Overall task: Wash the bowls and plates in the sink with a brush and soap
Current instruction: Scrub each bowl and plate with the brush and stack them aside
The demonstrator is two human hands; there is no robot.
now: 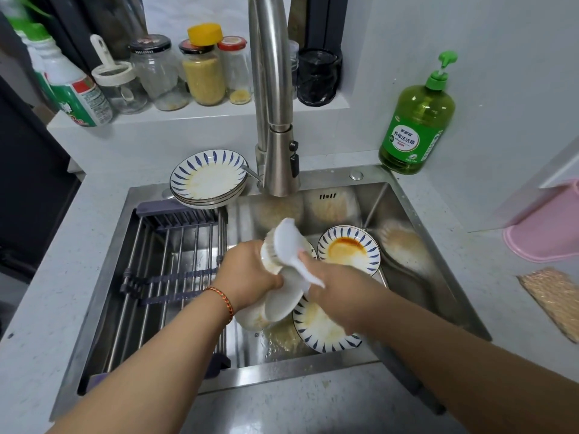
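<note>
Bowl [275, 303] gripped in left hand [250, 270] over the sink [407, 308]; right hand [332, 281] clutches brush [291, 245] against it.

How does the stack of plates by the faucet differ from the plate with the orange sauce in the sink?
The stack of plates sits up on the sink's back rim, left of the faucet; the sauce plate is down in the basin. The stack is several plates; the sauce plate appears single. The top stacked plate has faint yellow smears; the sauce plate has a dark orange patch. Both share blue leaf-stroke rims.
</note>
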